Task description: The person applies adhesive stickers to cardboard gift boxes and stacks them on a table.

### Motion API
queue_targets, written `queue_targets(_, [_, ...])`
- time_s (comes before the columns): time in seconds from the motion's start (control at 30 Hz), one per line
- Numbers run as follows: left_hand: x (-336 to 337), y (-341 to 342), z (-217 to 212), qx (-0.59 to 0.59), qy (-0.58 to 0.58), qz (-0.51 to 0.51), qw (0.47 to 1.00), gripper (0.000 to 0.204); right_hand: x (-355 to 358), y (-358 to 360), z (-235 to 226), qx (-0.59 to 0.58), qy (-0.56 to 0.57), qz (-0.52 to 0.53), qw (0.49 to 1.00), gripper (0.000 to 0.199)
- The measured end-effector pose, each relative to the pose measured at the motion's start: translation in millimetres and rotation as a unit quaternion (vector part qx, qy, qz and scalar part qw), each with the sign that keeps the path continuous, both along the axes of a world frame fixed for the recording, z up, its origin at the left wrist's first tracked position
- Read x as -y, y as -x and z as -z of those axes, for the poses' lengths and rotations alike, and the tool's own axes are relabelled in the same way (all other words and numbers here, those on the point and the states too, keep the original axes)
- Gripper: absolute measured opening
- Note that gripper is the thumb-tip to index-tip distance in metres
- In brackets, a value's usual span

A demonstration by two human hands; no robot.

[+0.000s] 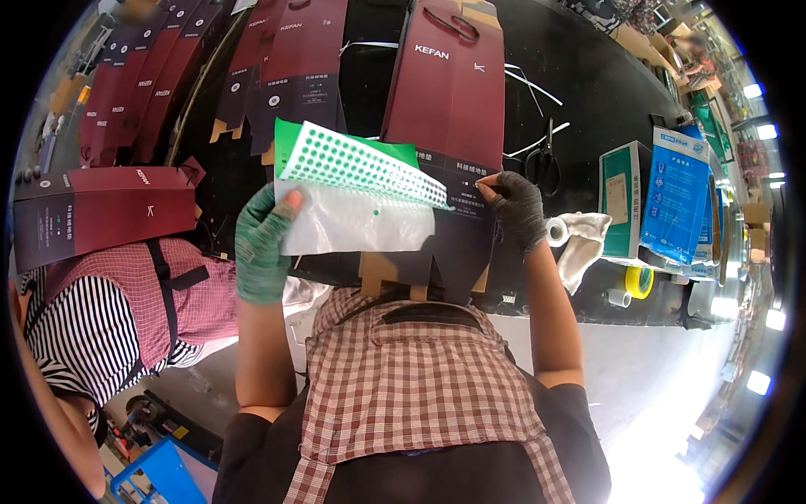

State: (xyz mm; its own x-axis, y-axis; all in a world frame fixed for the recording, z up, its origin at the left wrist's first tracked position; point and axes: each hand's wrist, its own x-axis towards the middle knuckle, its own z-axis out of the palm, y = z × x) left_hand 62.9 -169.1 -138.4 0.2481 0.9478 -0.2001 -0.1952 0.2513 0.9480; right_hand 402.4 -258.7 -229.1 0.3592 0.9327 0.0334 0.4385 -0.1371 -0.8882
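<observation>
Checked apron (420, 378) on the person's chest, nearest the lens, both forearms rising from it. Left hand (262, 244), in a green glove, clamped on the lower left corner of a sticker sheet (361, 202): clear backing with rows of small green dots, upper part peeled over a green liner, one lone dot on the clear lower part. Sheet is held up over the table's near edge, in front of a flat maroon carton (453, 92). Right hand (516, 206), in a grey glove, fingertips pinched together at the sheet's right tip, against the carton's dark lower panel; whether a dot is in the pinch, cannot tell. More flat maroon cartons (151, 76) line the black table (588, 92) toward its far left. Scissors (541, 164), a white rag (583, 239), yellow tape roll (640, 281) and blue-green boxes (663, 197) sit near the right edge. A second person in a striped sleeve (75, 336) stands at the left.
</observation>
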Motion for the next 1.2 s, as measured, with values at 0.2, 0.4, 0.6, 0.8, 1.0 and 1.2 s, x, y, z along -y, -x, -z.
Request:
queue_targets(0.2, [-11.0, -5.5, -1.1, 0.01, -0.006, 0.003, 1.0, 0.024, -12.1, 4.8, 11.6, 0.232, -0.051, -0.025, 0.971, 0.011])
queue_targets(0.4, [-19.6, -1.1, 5.3, 0.007, -0.009, 0.014, 1.0, 0.026, -10.3, 12.5, 15.1, 0.407, -0.098, -0.029, 0.908, 0.009])
queue_targets(0.6, [-24.9, 4.5, 5.5, 0.003, -0.015, -0.001, 1.0, 0.026, -9.2, 14.9, 12.4, 0.421, -0.109, -0.068, 0.898, 0.01])
queue_targets(0.8, [-24.9, 4.7, 5.8, 0.024, 0.001, -0.022, 0.999, 0.025, -8.8, 19.0, 9.2, 0.397, 0.012, -0.075, 0.915, 0.014])
queue_targets(1.0, [-21.0, 11.6, 2.4, 0.048, -0.003, -0.037, 0.998, 0.025, 10.0, 21.8, -2.0, 0.499, -0.084, -0.154, 0.849, 0.02])
queue_targets(1.2, [-13.3, 23.7, -4.7, 0.082, -0.024, -0.099, 0.991, 0.03, 37.1, 15.2, -2.3, 0.118, 0.089, 0.051, 0.988, 0.038])
